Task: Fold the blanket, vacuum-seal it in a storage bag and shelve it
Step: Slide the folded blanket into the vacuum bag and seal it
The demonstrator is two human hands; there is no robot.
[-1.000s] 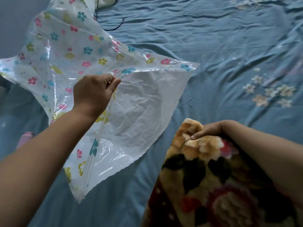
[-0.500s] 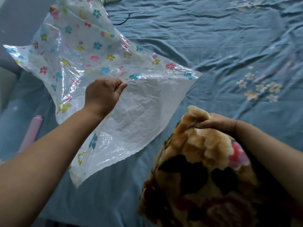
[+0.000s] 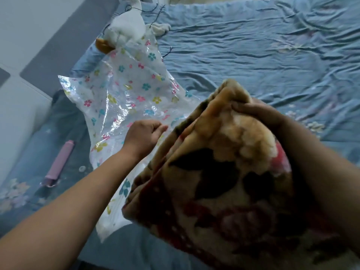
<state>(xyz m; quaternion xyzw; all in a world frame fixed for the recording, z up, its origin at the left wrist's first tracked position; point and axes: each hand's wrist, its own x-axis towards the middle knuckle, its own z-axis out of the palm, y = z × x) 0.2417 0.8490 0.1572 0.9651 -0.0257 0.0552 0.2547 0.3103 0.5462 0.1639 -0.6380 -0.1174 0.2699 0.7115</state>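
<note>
— Blanket (image 3: 224,172)?
— Folded into a thick wad, brown and red with big flowers, held up off the bed (image 3: 253,55) at lower right, top corner tilted toward the bag (image 3: 124,98).
— Right hand (image 3: 259,114)?
— Clamped on that top corner, fingers curled over the plush, forearm lying along the blanket's right side.
— Left hand (image 3: 143,136)?
— Curled on the bag's upper film, thumb pointing at the blanket, just beside its left edge. Depth of the pinch hard to tell.
— Hands together or apart?
— Apart, each gripping its own thing, with the blanket's top between.
— Bag?
— Clear plastic printed with small coloured flowers, spread crumpled over the bed's left part, near end hidden under the blanket's left edge.
— Anything else?
— Pink tube (image 3: 59,162) lying on the bed left of the bag, well apart from it. White plush toy (image 3: 126,30) at the bag's far end, touching or overlapping it. Thin black cable (image 3: 167,53) just right of the bag's far end. Grey headboard (image 3: 58,41) along the left.
</note>
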